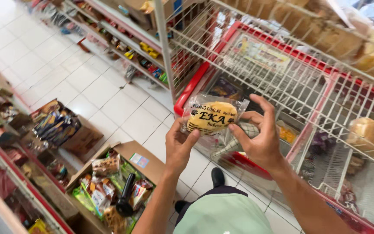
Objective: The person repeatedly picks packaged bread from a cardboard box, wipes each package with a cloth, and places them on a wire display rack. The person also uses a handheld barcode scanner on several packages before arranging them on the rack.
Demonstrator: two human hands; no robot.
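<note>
I hold a clear plastic packet with a round yellow bread bun [211, 116] inside, up in front of me with both hands. My left hand [179, 146] grips its lower left edge with thumb and fingers. My right hand [259, 136] pinches its right side, fingers spread over the top corner. The packet hangs above the red rim of a chest freezer [191, 89] with a glass lid.
A white wire rack [282, 65] with bread loaves rises over the freezer at right. An open cardboard box [122, 182] of snack packets sits on the white tiled floor below left. Shelves of goods [5, 130] line the left, and more shelves [126, 43] stand at the back.
</note>
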